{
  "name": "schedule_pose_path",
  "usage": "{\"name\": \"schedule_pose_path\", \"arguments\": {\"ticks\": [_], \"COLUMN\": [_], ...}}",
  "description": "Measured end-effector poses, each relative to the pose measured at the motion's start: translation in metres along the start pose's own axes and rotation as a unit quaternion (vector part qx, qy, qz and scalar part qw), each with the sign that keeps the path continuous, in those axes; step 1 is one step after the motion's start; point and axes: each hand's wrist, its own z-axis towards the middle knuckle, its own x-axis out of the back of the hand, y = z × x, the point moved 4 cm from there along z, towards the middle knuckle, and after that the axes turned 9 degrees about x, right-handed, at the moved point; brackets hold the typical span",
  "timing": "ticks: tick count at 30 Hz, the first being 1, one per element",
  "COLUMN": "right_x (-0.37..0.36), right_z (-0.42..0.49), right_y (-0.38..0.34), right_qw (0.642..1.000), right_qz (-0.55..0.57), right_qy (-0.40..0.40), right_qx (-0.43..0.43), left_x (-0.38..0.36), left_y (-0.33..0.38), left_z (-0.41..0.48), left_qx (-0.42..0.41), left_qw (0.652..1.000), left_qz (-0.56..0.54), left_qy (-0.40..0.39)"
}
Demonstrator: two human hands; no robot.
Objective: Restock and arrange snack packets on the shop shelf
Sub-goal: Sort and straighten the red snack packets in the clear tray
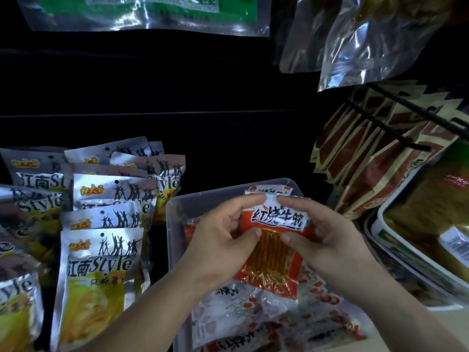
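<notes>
You hold the red snack packet just above the clear tray. Your left hand and right hand each pinch it, forefingers on its white top seal, thumbs at the clear window. It looks light, thin and limp, and the glossy film may slip. The sticks inside could snap if you bend it, so take the flat sealed edges, not the middle. Similar red packets lie in the tray beneath. Silver-and-yellow packets sit left of the tray; brown packets hang to its upper right.
</notes>
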Motion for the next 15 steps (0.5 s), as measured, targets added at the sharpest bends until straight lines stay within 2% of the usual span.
{"name": "schedule_pose_path", "arguments": {"ticks": [3, 5, 7, 9, 12, 14, 15], "right_x": [0.003, 0.005, 0.005, -0.002, -0.01, -0.008, -0.005], "right_z": [0.0, 0.001, 0.0, -0.007, -0.018, -0.021, -0.022], "right_y": [-0.002, -0.006, -0.007, -0.005, 0.005, 0.014, 0.016], "right_qw": [0.999, 0.996, 0.995, 0.991, 0.991, 0.991, 0.992], "right_qz": [0.018, 0.042, 0.094, 0.128, 0.075, 0.032, -0.032], "right_qy": [0.05, 0.077, 0.042, -0.033, -0.102, -0.127, -0.124], "right_qx": [-0.007, 0.002, -0.007, -0.035, -0.033, -0.021, 0.0], "left_x": [-0.002, -0.001, 0.003, 0.004, 0.002, -0.001, -0.001], "left_y": [-0.005, -0.01, -0.013, -0.014, -0.014, -0.019, -0.023], "left_z": [-0.006, -0.009, -0.009, -0.01, -0.013, -0.016, -0.016], "left_qx": [0.043, 0.057, 0.042, 0.03, 0.035, 0.038, 0.034], "left_qw": [0.995, 0.994, 0.998, 1.0, 0.998, 0.995, 0.993], "left_qz": [-0.03, -0.009, 0.004, 0.003, -0.011, 0.054, 0.09], "left_qy": [-0.086, -0.094, -0.041, 0.002, -0.046, -0.076, -0.068]}}
